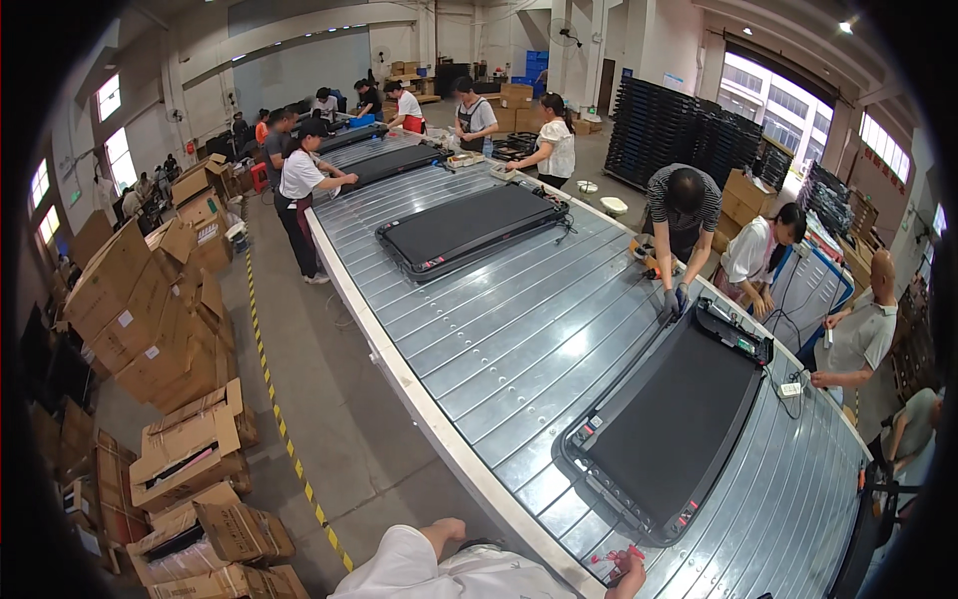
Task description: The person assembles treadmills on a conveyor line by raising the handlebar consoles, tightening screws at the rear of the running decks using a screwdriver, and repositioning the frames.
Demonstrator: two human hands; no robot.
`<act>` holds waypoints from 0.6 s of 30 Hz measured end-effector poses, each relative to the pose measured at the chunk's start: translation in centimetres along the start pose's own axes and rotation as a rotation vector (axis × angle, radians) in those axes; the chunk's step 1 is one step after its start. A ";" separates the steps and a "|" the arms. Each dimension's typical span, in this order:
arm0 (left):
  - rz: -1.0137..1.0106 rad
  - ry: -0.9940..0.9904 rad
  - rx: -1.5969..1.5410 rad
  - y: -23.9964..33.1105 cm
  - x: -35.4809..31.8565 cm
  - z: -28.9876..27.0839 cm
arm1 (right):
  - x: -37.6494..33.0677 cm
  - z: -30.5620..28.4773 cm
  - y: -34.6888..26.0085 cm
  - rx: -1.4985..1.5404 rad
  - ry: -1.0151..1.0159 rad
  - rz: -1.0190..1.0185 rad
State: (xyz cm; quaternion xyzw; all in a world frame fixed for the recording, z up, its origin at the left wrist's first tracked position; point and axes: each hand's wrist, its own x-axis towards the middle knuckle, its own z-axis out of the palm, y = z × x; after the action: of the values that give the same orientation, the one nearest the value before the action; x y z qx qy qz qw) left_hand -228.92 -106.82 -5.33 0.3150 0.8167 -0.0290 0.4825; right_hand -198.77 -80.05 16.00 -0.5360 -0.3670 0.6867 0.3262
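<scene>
Around me: large factory hall, grey concrete floor (pixel 344 419) marked by a yellow-black striped line (pixel 282 429). Pale walls (pixel 299 70); daylight windows left (pixel 108 96) and right (pixel 773 95); one ceiling lamp (pixel 846 27). Brown cartons (pixel 150 319) stacked left. Black pallet stacks (pixel 664 130) far right.

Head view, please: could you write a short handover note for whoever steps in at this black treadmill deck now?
Left hand: beside the metal conveyor table, nothing seen in it.
Right hand: at the table edge, on small red parts; grip unclear.
Black treadmill deck lies flat just ahead; a co-worker's gloved hands work its far end.
Done and left: cannot tell from here.
</scene>
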 end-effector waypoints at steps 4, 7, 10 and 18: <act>-0.045 -0.025 -0.016 -3.1 -0.3 0.1 | -0.2 2.6 0.4 0.052 -0.045 0.005; -0.040 -0.125 0.011 -2.7 0.1 -0.1 | -0.1 4.0 0.7 0.045 -0.059 0.006; 0.034 -0.089 -0.059 -2.7 0.2 -1.9 | 0.2 5.9 1.6 0.041 -0.044 -0.005; 0.144 -0.059 0.028 -3.7 1.8 -6.3 | 0.0 7.7 1.7 0.029 0.026 0.031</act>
State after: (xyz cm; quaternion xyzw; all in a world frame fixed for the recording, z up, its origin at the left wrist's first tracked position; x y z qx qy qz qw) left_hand -236.42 -106.71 -4.38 0.3786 0.7771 -0.0151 0.5025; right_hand -206.34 -82.06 15.76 -0.5456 -0.3446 0.6899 0.3280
